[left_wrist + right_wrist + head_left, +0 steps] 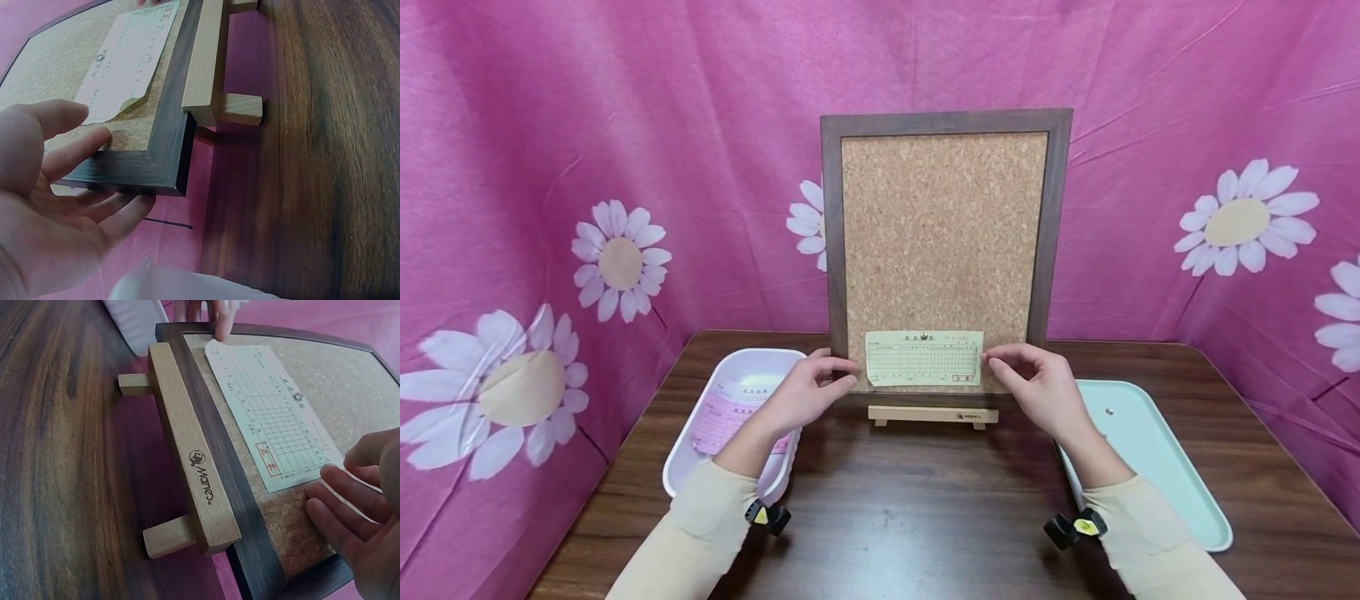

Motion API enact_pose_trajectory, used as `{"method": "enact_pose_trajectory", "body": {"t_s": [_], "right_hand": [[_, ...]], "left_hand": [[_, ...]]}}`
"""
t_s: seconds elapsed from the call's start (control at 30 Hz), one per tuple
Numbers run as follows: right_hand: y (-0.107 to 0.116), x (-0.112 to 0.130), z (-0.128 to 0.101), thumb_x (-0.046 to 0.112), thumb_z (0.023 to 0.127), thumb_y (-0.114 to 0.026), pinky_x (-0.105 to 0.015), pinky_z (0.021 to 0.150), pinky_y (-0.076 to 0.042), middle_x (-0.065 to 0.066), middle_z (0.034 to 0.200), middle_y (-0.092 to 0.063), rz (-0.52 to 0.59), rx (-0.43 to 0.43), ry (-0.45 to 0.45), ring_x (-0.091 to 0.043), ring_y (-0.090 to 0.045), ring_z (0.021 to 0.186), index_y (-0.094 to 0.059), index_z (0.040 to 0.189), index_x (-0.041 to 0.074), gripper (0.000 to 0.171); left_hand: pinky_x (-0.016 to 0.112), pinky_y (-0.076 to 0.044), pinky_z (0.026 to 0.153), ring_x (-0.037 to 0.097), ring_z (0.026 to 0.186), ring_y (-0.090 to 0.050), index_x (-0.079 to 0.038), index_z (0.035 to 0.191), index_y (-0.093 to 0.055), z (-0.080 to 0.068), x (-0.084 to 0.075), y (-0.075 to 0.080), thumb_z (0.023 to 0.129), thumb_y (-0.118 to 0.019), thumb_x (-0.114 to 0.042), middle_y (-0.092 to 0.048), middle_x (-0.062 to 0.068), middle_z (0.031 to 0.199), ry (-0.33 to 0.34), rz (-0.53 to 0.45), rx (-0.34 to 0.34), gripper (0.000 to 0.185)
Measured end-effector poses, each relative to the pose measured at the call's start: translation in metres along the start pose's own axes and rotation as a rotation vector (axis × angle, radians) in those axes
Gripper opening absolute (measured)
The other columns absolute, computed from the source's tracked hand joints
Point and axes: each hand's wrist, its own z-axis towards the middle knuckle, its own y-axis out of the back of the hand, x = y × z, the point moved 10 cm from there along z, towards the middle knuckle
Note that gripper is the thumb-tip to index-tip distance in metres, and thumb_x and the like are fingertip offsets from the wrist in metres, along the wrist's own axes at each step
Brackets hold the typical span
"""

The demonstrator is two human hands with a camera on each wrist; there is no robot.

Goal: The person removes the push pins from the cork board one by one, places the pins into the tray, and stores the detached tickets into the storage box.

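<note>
A cork board (942, 233) in a dark wooden frame (169, 144) stands upright on a small wooden easel (932, 414). A pale green printed slip (923, 358) lies flat against the bottom of the cork. My left hand (838, 375) holds the frame's lower left corner, thumb and forefinger in front and the other fingers behind, with a fingertip (222, 322) on the slip's left corner. My right hand (996, 362) presses straight fingers (350, 500) on the slip's right edge (300, 469). The slip's lower left corner (128, 103) curls off the cork.
A white tub (696, 433) with pink slips (722, 412) sits left of the easel, under my left forearm. A mint tray (1157, 450) with one small pin (1108, 411) lies to the right. The dark wooden table (910, 517) is backed by a pink flowered cloth (625, 125).
</note>
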Motion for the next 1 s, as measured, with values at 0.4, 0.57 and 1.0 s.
{"method": "enact_pose_trajectory", "body": {"t_s": [0.4,0.57,1.0], "right_hand": [[-0.004,0.002,0.004,0.011,0.102,-0.074,-0.012,0.072,-0.05,-0.017,0.108,-0.082,0.021,-0.008,-0.008,0.007,-0.063,0.083,-0.081,0.113,0.004,0.016],[-0.006,0.002,0.005,0.011,0.102,-0.074,-0.013,0.071,-0.05,-0.017,0.107,-0.082,0.027,-0.011,-0.014,0.006,-0.063,0.081,-0.081,0.113,0.003,0.016],[-0.011,0.002,0.007,0.008,0.101,-0.074,-0.014,0.069,-0.051,-0.019,0.107,-0.082,0.052,-0.011,-0.033,0.006,-0.063,0.077,-0.081,0.114,0.002,0.016]], "left_hand": [[0.054,-0.049,0.115,0.039,0.134,-0.057,-0.005,0.124,-0.08,0.003,0.0,-0.006,0.102,-0.07,-0.017,-0.055,0.026,0.147,0.031,0.042,0.011,0.027],[0.056,-0.047,0.117,0.04,0.137,-0.054,-0.006,0.123,-0.081,0.004,0.0,-0.008,0.101,-0.071,-0.018,-0.054,0.025,0.148,0.034,0.038,0.0,0.026],[0.056,-0.043,0.118,0.038,0.133,-0.057,-0.01,0.117,-0.082,0.008,0.001,-0.01,0.098,-0.075,-0.016,-0.059,0.02,0.138,0.047,0.042,-0.045,0.021]]}}
